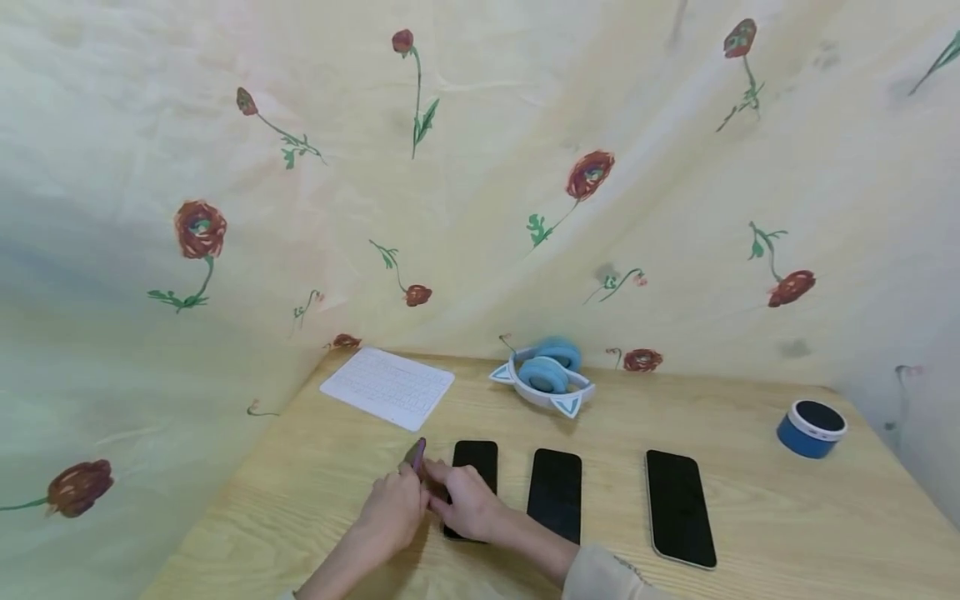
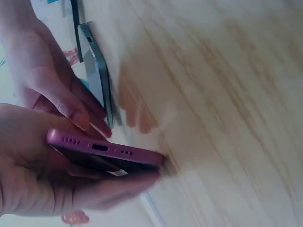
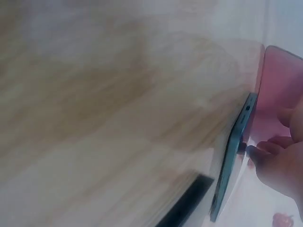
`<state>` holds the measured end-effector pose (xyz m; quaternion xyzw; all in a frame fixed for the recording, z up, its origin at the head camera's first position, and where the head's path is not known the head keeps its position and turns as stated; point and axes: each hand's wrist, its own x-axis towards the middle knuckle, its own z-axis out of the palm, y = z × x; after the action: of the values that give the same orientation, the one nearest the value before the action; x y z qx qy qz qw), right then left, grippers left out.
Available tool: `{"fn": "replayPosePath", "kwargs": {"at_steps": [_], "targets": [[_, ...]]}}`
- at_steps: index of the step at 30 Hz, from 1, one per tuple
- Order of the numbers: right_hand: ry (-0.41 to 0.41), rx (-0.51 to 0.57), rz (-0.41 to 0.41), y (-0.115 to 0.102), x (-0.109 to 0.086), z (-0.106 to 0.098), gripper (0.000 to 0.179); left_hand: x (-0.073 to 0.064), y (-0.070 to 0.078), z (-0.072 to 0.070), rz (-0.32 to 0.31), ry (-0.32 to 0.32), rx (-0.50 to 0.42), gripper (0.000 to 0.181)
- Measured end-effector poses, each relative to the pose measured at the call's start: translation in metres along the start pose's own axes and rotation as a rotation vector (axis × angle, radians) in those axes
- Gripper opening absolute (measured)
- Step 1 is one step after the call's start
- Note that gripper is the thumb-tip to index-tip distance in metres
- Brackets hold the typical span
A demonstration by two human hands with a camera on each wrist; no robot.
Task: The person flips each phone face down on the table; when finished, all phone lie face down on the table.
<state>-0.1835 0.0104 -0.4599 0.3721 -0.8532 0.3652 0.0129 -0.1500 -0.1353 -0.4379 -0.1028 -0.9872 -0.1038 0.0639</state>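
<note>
My left hand [image 1: 397, 504] grips a pinkish-purple phone [image 2: 106, 150] by its sides, tilted up on edge over the table. In the left wrist view its bottom edge shows a charging port and speaker holes, with the dark screen facing down toward the fingers. My right hand [image 1: 468, 500] is close beside it, its fingers loosely bent near the phone's pink back [image 3: 277, 90] and holding nothing visible. Under the right hand lies a black-screened phone [image 1: 477, 454], partly covered by that hand.
Two more dark phones lie to the right, one in the middle [image 1: 555, 483] and one farther right [image 1: 681, 508]. Behind are a white keyboard [image 1: 388, 387] and blue cat-ear headphones [image 1: 543, 377]. A blue-and-white round speaker [image 1: 812, 429] stands at the right. Flowered cloth [image 1: 480, 208] hangs behind the wooden table.
</note>
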Motion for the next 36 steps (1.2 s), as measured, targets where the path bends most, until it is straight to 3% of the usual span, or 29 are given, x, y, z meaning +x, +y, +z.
{"fn": "replayPosePath", "kwargs": {"at_steps": [2, 4, 7, 11, 15, 19, 23, 28, 32, 36], "targets": [[-0.012, 0.025, -0.004, -0.003, 0.002, 0.004, 0.047, -0.002, -0.004, -0.004, 0.013, -0.016, -0.14, 0.039], [-0.029, 0.031, -0.011, -0.005, 0.003, 0.007, 0.051, -0.004, -0.009, -0.007, 0.03, -0.032, -0.238, 0.057], [-0.073, 0.037, -0.026, -0.007, 0.004, 0.011, 0.055, -0.006, -0.015, -0.009, 0.0, -0.063, -0.308, 0.088], [-0.117, 0.006, -0.048, -0.009, 0.001, 0.013, 0.052, -0.004, -0.022, -0.008, -0.052, -0.073, -0.309, 0.097], [-0.161, -0.066, -0.036, -0.013, 0.0, 0.014, 0.05, -0.001, -0.034, -0.005, -0.038, -0.049, -0.291, 0.094], [-0.172, -0.144, -0.026, -0.017, 0.0, 0.017, 0.05, 0.0, -0.044, -0.005, -0.039, -0.06, -0.351, 0.09], [-0.13, -0.163, -0.002, -0.021, -0.001, 0.023, 0.051, -0.002, -0.052, -0.004, -0.049, -0.096, -0.416, 0.087], [-0.019, -0.146, 0.048, -0.024, -0.004, 0.036, 0.057, -0.007, -0.064, 0.004, 0.004, -0.064, -0.465, 0.083], [-0.018, -0.189, 0.08, -0.027, -0.004, 0.044, 0.061, -0.01, -0.07, 0.013, 0.068, -0.083, -0.468, 0.076], [-0.02, -0.217, 0.067, -0.026, -0.003, 0.038, 0.06, -0.007, -0.068, 0.013, 0.089, -0.098, -0.463, 0.075]]}}
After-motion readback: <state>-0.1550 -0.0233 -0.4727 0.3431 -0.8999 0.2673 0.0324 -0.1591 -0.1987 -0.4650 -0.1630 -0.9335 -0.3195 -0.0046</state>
